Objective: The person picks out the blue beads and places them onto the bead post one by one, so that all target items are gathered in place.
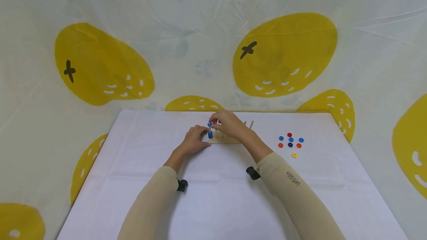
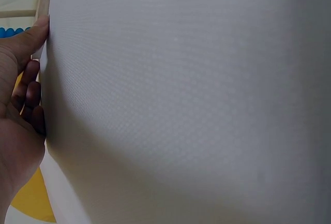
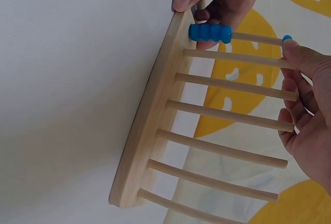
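A wooden peg stand (image 3: 147, 115) has a flat base and a row of several upright pegs. On its leftmost peg a stack of blue rings (image 3: 209, 32) sits down against the base. With thumb and fingers my right hand (image 1: 231, 124) pinches another blue ring (image 3: 287, 38) at the top of that same peg; whether the peg passes through it is hard to tell. My left hand (image 1: 194, 140) grips the stand's left end, its thumb on the front edge and its fingers behind. In the right wrist view the other pegs (image 3: 222, 149) bear no rings.
Right of the stand, loose rings lie spread on the white-covered table (image 1: 213, 203): blue ones (image 1: 301, 140), red and orange ones (image 1: 289, 135), a dark one (image 1: 290, 145) and a yellow one (image 1: 294, 155). Behind the table's back edge hangs a patterned cloth (image 1: 200, 47).
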### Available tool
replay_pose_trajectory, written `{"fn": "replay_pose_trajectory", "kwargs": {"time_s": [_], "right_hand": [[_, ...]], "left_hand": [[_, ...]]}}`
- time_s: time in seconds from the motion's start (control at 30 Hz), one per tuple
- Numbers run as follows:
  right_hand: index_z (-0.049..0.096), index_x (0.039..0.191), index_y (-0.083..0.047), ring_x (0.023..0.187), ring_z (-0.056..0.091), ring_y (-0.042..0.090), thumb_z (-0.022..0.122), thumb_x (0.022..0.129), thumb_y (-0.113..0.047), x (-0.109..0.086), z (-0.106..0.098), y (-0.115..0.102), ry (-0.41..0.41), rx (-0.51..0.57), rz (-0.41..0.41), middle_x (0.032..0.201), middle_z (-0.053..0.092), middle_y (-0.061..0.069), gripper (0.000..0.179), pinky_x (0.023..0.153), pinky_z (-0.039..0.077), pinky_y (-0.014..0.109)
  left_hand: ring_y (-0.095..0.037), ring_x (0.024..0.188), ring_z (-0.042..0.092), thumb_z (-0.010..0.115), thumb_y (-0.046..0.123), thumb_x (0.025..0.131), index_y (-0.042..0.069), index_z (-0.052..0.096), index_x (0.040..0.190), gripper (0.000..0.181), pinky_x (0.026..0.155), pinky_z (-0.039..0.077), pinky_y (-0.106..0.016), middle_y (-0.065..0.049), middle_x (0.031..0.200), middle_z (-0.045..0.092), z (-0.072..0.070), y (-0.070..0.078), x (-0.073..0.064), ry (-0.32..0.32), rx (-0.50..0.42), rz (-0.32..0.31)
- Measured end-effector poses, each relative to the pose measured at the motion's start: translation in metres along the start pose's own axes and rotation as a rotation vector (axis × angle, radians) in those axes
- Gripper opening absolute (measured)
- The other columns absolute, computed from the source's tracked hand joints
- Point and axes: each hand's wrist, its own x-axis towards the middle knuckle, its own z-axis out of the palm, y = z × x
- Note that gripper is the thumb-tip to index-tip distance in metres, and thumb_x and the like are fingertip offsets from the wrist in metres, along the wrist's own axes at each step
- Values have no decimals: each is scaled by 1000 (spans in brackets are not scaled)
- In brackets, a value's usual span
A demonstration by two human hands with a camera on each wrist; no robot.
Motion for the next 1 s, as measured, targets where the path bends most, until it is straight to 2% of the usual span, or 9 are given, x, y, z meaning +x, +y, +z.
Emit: {"fn": "replay_pose_trajectory", "kwargs": {"time_s": [0.23, 0.53, 0.87, 1.0], "right_hand": [[77, 109, -9, 98, 66, 21, 76, 95, -17, 0, 1, 4, -1, -28, 10, 101, 76, 4, 16, 92, 55, 38], [76, 113, -7, 101, 65, 23, 77, 94, -17, -3, -2, 7, 10, -15, 16, 105, 75, 6, 22, 95, 54, 39], [74, 116, -7, 102, 65, 27, 77, 94, -17, -26, -24, 13, 100, 3, -29, 109, 71, 7, 24, 92, 56, 40], [74, 115, -8, 102, 65, 26, 78, 93, -16, -38, -31, 18, 132, 18, -22, 110, 71, 8, 23, 93, 57, 42]], "left_hand": [[-30, 120, 50, 86, 28, 86, 13, 63, 133, 55, 109, 39, -49, -8, 128, 59, 0, -1, 1, 8, 11, 22], [-30, 122, 50, 85, 29, 86, 13, 62, 136, 57, 111, 39, -48, -8, 129, 59, 0, -2, 1, 5, 14, 9], [-30, 125, 49, 85, 28, 87, 14, 62, 137, 56, 114, 38, -48, -9, 133, 59, -1, 0, 0, 3, 10, -5], [-31, 125, 50, 84, 27, 87, 13, 62, 137, 57, 113, 37, -49, -10, 133, 59, -1, 0, 0, -3, 7, 1]]}}
